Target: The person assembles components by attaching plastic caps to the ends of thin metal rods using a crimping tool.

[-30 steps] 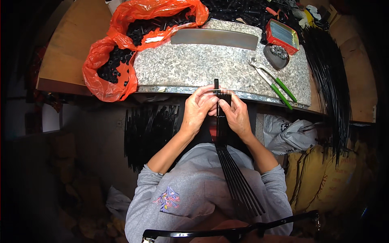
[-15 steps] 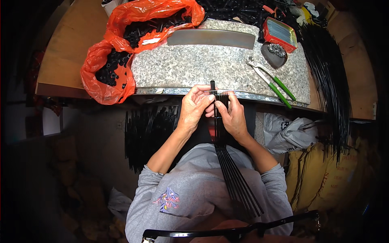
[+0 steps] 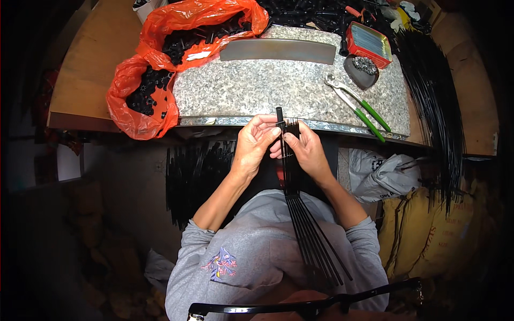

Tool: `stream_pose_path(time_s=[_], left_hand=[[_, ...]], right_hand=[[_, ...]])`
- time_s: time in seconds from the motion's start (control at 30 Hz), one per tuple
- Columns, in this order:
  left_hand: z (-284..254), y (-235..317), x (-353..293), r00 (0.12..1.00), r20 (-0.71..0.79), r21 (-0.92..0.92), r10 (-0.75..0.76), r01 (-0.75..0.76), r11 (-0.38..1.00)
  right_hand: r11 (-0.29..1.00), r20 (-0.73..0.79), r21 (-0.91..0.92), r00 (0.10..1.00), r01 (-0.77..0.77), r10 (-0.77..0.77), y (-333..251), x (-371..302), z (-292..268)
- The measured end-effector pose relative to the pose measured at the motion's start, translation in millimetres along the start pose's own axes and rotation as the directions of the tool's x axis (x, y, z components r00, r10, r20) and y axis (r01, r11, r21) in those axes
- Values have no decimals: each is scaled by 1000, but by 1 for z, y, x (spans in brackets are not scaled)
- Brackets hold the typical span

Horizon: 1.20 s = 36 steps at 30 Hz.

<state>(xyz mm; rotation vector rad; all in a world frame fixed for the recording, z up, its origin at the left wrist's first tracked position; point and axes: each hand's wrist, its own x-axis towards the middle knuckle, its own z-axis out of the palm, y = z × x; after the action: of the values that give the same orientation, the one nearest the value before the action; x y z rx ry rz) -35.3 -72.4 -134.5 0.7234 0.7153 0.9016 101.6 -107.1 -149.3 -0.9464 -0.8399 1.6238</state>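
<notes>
In front of the table edge I hold a black umbrella frame (image 3: 310, 230), its thin ribs fanning down across my lap. My left hand (image 3: 252, 147) is closed, thumb and fingers pinching the black shaft (image 3: 279, 113) just below its upper end, around a dark collar. On the other side, my right hand (image 3: 310, 152) pinches the bundled upper ends of the ribs (image 3: 292, 127) between thumb and fingers. Both hands nearly meet at the collar. The fingers behind the frame are partly hidden.
A speckled stone slab (image 3: 241, 85) bears a curved metal strip (image 3: 278, 51), green-handled pincers (image 3: 358, 109), a dark dish (image 3: 362, 73) and a red box (image 3: 369, 44). Orange bags (image 3: 120, 107) of black parts lie left. Long black rods (image 3: 436, 101) hang off the right side.
The pale thin wire that crossed the rib tips no longer shows there. My hands have shifted only slightly, and the lower ribs have swung a little to the right.
</notes>
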Motion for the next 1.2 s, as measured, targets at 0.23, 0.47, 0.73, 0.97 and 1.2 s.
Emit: stream_pose_path(time_s=[0.23, 0.47, 0.73, 0.97, 1.2], left_hand=[[4, 0, -6, 995, -82, 36, 49, -46, 998], [2, -4, -5, 995, -93, -2, 45, -46, 999], [-6, -9, -2, 999, 38, -84, -22, 26, 996], [-11, -11, 3, 996, 67, -60, -63, 67, 996], [-9, -5, 4, 984, 154, 22, -85, 83, 996]], right_hand=[[991, -40, -114, 997, 67, -71, -3, -9, 11], [969, 206, 187, 970, -165, 125, 4, 2, -8], [994, -29, 112, 1000, -5, 8, 9, -12, 11], [950, 150, 279, 984, -140, 100, 14, -3, -9], [977, 75, 206, 996, -57, 42, 9, -10, -1]])
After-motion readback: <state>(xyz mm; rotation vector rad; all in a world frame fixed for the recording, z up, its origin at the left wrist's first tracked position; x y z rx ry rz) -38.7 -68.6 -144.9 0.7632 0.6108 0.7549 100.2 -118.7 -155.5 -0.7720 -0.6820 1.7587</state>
